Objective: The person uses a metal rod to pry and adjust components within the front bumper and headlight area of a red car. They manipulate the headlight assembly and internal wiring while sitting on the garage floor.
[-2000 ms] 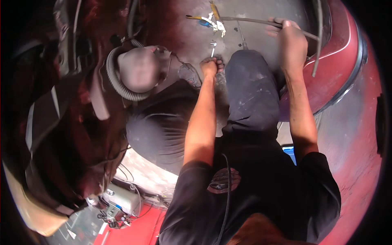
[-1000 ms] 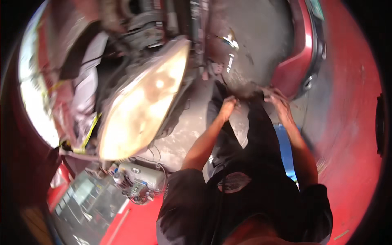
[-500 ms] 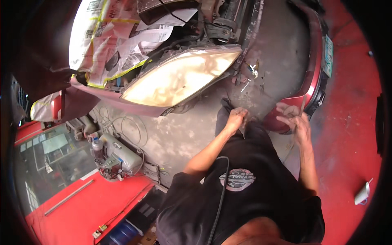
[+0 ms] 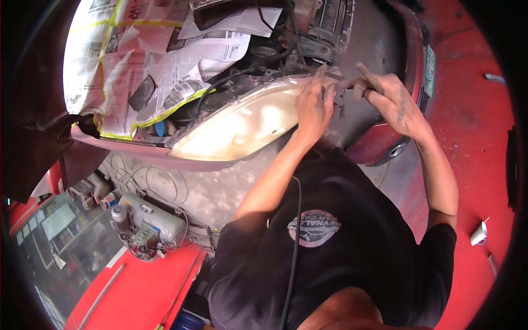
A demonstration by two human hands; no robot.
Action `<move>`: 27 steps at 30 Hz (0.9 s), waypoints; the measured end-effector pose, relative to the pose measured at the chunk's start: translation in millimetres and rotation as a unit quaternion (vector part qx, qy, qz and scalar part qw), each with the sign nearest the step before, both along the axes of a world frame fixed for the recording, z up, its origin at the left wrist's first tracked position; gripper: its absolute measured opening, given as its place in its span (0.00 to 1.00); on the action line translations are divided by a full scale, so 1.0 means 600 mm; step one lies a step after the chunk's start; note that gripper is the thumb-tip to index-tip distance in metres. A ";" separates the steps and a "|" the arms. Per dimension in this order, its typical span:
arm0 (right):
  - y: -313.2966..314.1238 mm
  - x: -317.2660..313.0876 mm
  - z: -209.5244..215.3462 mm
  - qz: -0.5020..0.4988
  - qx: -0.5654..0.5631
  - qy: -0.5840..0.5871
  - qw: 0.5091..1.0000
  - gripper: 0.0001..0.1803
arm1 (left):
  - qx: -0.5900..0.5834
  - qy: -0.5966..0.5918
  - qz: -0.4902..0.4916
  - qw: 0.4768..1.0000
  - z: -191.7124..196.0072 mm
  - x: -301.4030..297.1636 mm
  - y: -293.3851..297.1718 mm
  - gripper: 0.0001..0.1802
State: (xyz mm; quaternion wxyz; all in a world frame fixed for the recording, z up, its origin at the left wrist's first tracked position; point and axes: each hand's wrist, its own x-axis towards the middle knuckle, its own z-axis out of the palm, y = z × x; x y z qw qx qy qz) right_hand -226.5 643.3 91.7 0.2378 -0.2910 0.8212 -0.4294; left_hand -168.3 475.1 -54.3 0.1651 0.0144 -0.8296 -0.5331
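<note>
A large, cloudy headlight [image 4: 236, 124] spans the car's front corner. Over its right end is my left hand [image 4: 314, 113], fingers stretched and apart, with nothing visible in it; whether it touches the lens I cannot tell. My right hand [image 4: 393, 104] hovers just right of the headlight's tip, above the floor gap. One of its fingers points up and left, while others are blurred toward the left hand. No held object shows there. Newspaper [image 4: 159, 60] edged with yellow tape covers the car behind the headlight.
A detached red bumper [image 4: 377, 144] with a plate lies to the right. On the red floor beyond stands a white cup [image 4: 478, 235] with a stick. An air compressor [image 4: 159, 217] and coiled hose [image 4: 168, 184] are at lower left, beside a glass-windowed red panel [image 4: 143, 280].
Both hands have risen from in front of my body to the headlight's right end. My view has shifted slightly, and the left fingers have straightened from a closed shape.
</note>
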 end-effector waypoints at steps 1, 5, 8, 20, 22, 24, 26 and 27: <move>-0.019 -0.012 -0.003 0.006 0.014 -0.008 1.000 0.37 | -0.005 0.017 -0.002 1.000 -0.020 -0.014 -0.009 0.23; -0.076 -0.031 -0.018 -0.023 0.035 -0.026 0.999 0.40 | 0.000 0.029 -0.002 1.000 -0.060 -0.039 -0.032 0.20; -0.106 -0.056 0.004 0.016 0.051 -0.019 0.998 0.41 | -0.007 0.018 0.015 1.000 -0.065 -0.050 -0.046 0.20; -0.248 -0.074 0.024 0.101 0.206 0.483 0.845 0.16 | -0.015 -0.012 0.061 0.998 -0.087 -0.108 -0.101 0.16; -0.253 -0.080 0.000 0.075 0.160 0.513 0.840 0.12 | 0.006 -0.083 0.073 0.994 -0.052 -0.101 -0.105 0.13; -0.259 -0.074 -0.030 0.013 0.086 0.561 0.823 0.18 | 0.023 -0.085 0.102 0.991 -0.053 -0.095 -0.089 0.11; -0.250 -0.097 -0.046 0.118 -0.039 0.550 0.826 0.19 | 0.017 -0.020 0.149 0.988 -0.090 -0.088 -0.072 0.09; -0.239 -0.110 -0.044 0.161 -0.091 0.545 0.818 0.20 | 0.019 0.002 0.162 0.987 -0.089 -0.085 -0.069 0.08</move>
